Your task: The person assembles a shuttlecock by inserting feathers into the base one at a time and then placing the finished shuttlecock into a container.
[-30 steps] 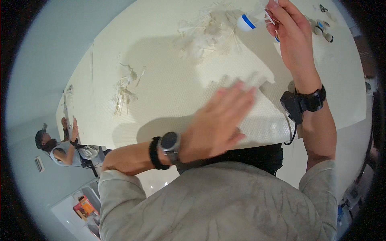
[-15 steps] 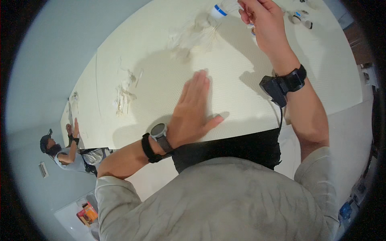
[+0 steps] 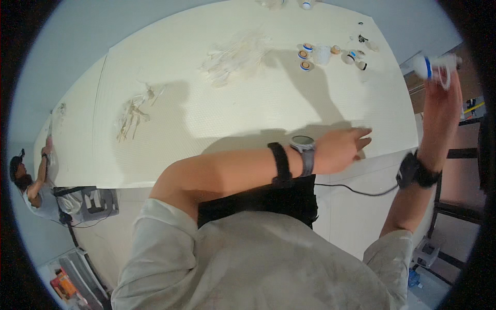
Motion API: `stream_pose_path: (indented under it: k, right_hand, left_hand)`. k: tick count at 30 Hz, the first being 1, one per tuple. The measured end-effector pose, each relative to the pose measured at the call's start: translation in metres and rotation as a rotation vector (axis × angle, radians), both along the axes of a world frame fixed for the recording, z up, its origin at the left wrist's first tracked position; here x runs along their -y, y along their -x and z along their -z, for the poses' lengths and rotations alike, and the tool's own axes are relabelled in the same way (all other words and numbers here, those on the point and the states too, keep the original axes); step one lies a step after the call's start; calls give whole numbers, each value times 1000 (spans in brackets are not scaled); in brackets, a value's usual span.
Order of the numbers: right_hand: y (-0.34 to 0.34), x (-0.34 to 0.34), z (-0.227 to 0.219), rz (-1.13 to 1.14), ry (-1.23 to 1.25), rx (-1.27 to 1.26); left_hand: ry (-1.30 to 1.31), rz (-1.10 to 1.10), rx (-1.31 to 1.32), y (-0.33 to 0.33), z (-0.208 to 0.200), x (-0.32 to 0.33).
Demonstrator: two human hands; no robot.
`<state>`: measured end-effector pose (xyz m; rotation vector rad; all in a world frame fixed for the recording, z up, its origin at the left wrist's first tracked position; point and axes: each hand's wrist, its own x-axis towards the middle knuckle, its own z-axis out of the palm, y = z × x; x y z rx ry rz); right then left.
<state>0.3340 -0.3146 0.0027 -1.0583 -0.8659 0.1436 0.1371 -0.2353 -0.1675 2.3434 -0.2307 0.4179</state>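
My right hand (image 3: 443,90) is raised beyond the table's right edge, closed around a white shuttlecock (image 3: 424,67) with a blue band. Motion blurs its far end. Close to the table's front edge, my left hand (image 3: 336,150) reaches rightward with fingers stretched apart, holding nothing. Several shuttlecock heads (image 3: 305,65) with blue rims and brown round centres lie toward the far right, beside a whitish cup-shaped piece (image 3: 322,55). A loose heap of white feathers (image 3: 232,58) covers part of the table's far middle, and a smaller feather pile (image 3: 135,113) lies on the left.
The long cream table (image 3: 206,113) has a ribbed surface. Small dark-and-white pieces (image 3: 356,58) are scattered near its far right. Another person (image 3: 39,191) works at the far left end. A dark-framed rack (image 3: 457,170) stands on the right, and a cable (image 3: 361,192) hangs from my right wrist.
My view has turned rightward. My right hand has carried the shuttlecock from above the table out past its right edge. My left hand has swung right, away from its flat spread over the tabletop.
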Motion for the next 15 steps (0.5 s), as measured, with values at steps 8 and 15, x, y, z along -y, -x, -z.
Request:
stream_pose_path:
  k: [8,15]
  right_hand:
    - [96,51,39,-166,628,160]
    - [164,-9,49,-191,521,349]
  left_hand:
    - [520,-35,-275,92,-64,-67]
    - [670,-242,-374,166,-73,-80]
